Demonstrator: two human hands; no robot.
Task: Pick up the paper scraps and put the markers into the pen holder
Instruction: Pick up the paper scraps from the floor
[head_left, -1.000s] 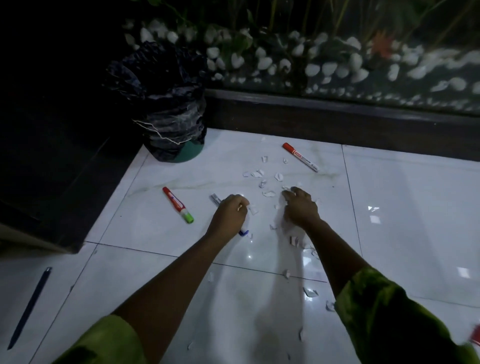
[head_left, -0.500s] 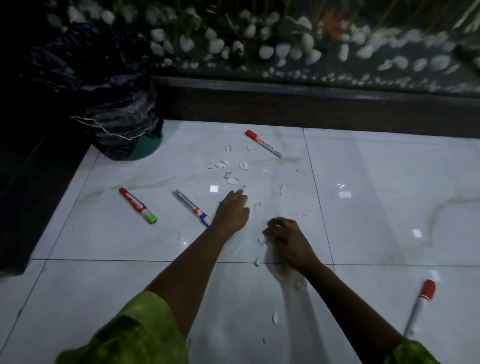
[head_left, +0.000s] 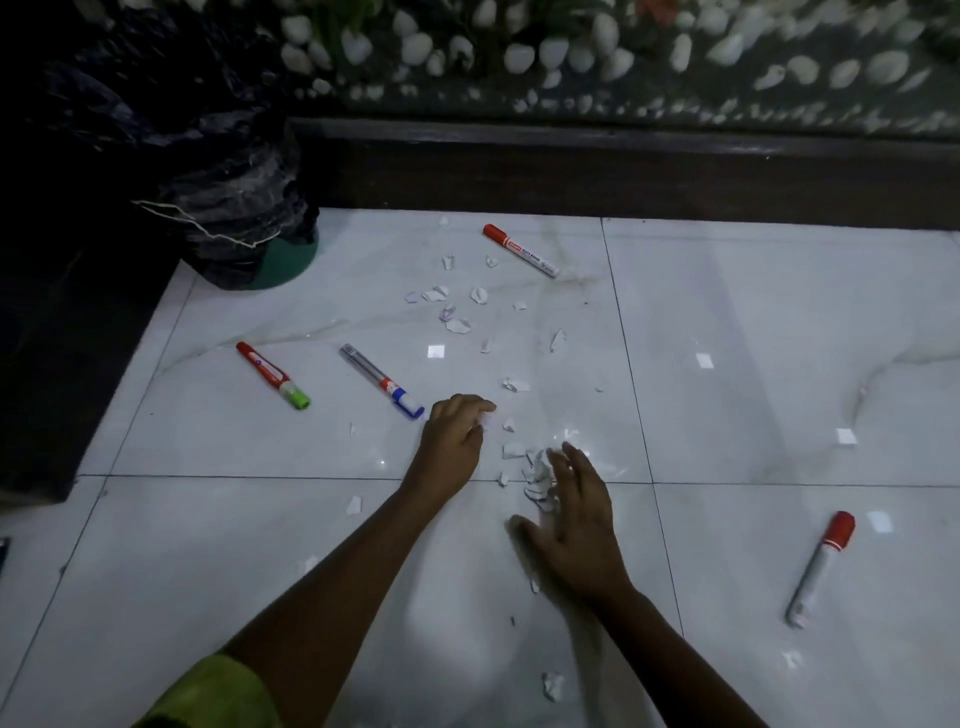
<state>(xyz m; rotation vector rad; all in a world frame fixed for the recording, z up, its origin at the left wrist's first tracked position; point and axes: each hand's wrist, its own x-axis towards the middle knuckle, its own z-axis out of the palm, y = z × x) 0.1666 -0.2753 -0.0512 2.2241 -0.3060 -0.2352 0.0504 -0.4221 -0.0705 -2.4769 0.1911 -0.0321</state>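
Note:
White paper scraps (head_left: 457, 312) lie scattered over the glossy white tile floor (head_left: 753, 322). A small heap of scraps (head_left: 537, 475) sits by the fingertips of my right hand (head_left: 576, 525), which lies flat with its fingers spread. My left hand (head_left: 452, 441) is curled, and its fingertips pinch a pale scrap (head_left: 488, 418). On the floor lie a red-capped marker (head_left: 521, 250) at the back, a red and green marker (head_left: 272, 375), a blue-capped marker (head_left: 382, 381) just left of my left hand, and another red-capped marker (head_left: 821, 569) at the right. No pen holder is in view.
A bin lined with a black bag (head_left: 223, 208) stands at the back left on a green base. A dark wooden ledge (head_left: 623, 171) runs along the back, with white pebbles behind it. A dark step borders the left side (head_left: 78, 364).
My right hand has pulled back toward me and gone from curled to spread flat, with scraps gathered at its fingertips. My left hand stays curled near the blue-capped marker.

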